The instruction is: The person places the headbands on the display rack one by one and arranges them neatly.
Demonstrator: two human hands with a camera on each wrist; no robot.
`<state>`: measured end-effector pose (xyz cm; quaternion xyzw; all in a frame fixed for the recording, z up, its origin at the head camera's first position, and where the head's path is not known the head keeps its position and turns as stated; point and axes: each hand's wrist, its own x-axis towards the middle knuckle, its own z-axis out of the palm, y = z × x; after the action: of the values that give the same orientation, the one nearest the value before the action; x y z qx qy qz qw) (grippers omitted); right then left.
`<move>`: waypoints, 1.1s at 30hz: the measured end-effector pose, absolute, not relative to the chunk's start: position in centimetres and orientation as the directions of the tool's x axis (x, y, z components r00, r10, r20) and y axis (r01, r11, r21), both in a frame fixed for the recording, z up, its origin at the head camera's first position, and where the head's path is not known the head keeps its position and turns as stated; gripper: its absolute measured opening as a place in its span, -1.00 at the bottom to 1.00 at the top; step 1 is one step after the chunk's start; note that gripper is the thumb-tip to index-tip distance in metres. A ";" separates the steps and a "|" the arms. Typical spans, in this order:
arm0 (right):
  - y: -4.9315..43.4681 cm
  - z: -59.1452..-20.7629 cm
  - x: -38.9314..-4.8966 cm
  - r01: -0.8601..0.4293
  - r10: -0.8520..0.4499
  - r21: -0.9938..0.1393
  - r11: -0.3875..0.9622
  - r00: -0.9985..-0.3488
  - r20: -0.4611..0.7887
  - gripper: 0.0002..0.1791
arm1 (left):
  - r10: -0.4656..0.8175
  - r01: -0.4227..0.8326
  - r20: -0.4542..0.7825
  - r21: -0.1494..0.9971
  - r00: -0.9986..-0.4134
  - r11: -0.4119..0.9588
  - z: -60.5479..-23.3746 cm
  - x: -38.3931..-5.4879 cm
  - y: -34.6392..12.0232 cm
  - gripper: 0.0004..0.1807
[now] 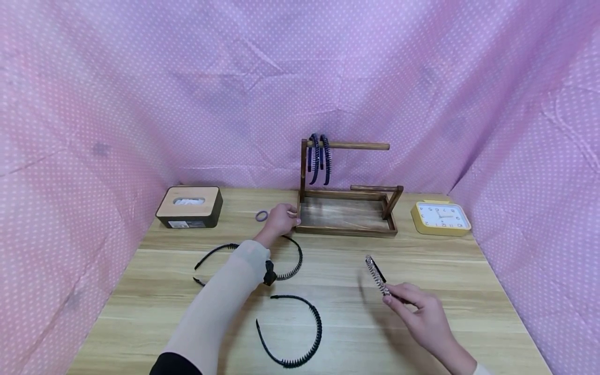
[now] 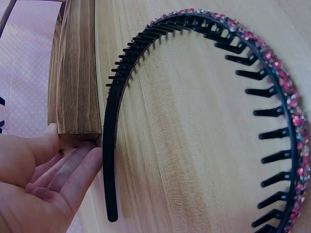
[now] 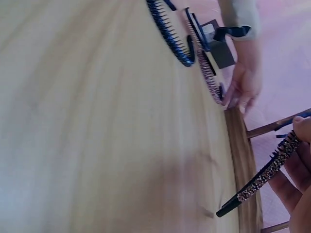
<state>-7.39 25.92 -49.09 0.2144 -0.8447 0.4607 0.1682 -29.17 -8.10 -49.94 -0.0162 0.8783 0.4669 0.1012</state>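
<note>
We see the hands well apart. In the middle of the head frame, the left hand grips the left end of a wooden two-bar headband rack. At lower right, the right hand pinches one end of a rhinestone toothed headband, held above the surface. Two dark toothed headbands hang from the rack's upper bar. We note a black toothed headband at lower centre and a pink-stoned headband just beside the left hand. Tissue box at left, purple hair tie nearer centre, yellow alarm clock at right.
</note>
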 end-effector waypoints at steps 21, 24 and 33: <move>27.7 -40.4 -14.3 -0.398 0.175 -0.857 0.327 -0.866 0.469 -0.71 | 0.070 -0.122 -0.193 0.820 -0.979 0.559 -50.0 -29.0 -7.8 -0.60; 27.8 -39.5 -16.0 -0.428 0.225 -0.858 0.285 -0.840 0.493 -0.73 | 0.069 -0.119 -0.189 0.819 -0.979 0.561 -50.0 -29.1 -7.8 -0.60; 27.0 -37.1 -22.1 -0.509 0.305 -0.860 0.029 -0.815 0.493 -0.68 | 0.066 -0.102 -0.174 0.800 -0.983 0.592 -50.2 -29.3 -8.1 -0.61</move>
<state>-22.05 26.98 -37.14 0.0780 -0.6541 0.6925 0.2942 -29.30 -8.07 -50.18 -0.0102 0.8873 0.4516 0.0927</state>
